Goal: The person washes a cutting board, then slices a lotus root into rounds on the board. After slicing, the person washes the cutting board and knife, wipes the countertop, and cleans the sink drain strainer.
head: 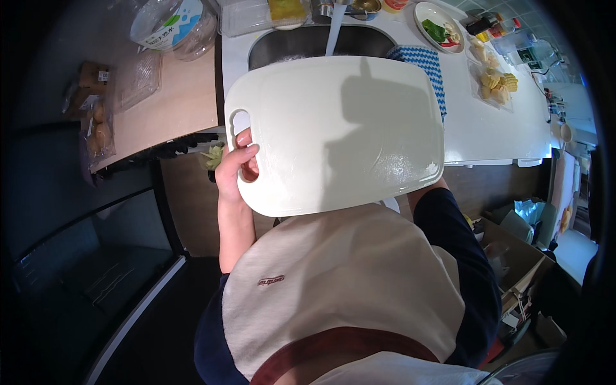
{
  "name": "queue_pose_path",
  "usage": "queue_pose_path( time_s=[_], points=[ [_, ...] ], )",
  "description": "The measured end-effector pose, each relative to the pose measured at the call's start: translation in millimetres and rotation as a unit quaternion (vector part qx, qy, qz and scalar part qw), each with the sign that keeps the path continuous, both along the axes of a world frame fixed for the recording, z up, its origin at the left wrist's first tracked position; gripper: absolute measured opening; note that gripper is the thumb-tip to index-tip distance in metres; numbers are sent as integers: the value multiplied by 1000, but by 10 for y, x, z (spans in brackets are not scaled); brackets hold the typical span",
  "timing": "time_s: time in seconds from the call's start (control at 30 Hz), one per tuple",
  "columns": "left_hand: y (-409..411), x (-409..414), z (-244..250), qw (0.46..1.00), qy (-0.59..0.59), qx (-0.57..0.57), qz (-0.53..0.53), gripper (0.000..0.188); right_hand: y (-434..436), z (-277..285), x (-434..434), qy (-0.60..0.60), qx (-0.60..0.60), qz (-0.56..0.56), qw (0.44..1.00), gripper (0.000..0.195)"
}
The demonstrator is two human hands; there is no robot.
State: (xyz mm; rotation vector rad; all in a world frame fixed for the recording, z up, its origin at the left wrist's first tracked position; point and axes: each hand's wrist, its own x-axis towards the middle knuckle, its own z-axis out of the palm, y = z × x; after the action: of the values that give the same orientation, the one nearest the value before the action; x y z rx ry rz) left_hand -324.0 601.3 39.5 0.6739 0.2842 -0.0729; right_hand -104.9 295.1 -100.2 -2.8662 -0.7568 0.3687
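A white plastic cutting board (293,125), wet and glossy near its lower right corner, is held up in front of my torso at the sink's near edge. My left hand (236,166) grips it by the handle slot at its left end, fingers through the opening and thumb on the near face. The board hides my right hand; only its forearm (419,191) shows below the lower right corner. Behind the board lies a dark sink basin (279,44), partly covered, with a faucet (335,26) above it. A shadow falls across the board's right half.
Right of the sink, a blue-and-white patterned cloth (426,60) hangs over the counter. Beyond it are a plate (423,9) of cut vegetables and a bag of corn pieces (498,86). At left stand a large plastic water bottle (192,33) and bagged eggs (100,130).
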Motion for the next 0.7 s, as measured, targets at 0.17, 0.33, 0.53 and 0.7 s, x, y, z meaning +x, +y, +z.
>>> queue_pose_path(
  time_s=[0.17, 0.33, 0.53, 0.7],
  points=[
    [-18, -82, -31, 1000, 17, 12, 17, 15, -41, 13, 84, 1, 2, -2, 1000, 28],
    [-58, -141, -32, 999, 19, 1, 36, 15, -58, 35, 95, 1, 3, 2, 1000, 27],
    [-56, -104, -51, 1000, 17, -2, 13, 12, -120, 63, 14, 0, 7, -3, 1000, 27],
    [-123, -98, 26, 998, 46, 18, 34, 14, -120, 20, 49, 4, 16, -1, 1000, 26]
  ],
)
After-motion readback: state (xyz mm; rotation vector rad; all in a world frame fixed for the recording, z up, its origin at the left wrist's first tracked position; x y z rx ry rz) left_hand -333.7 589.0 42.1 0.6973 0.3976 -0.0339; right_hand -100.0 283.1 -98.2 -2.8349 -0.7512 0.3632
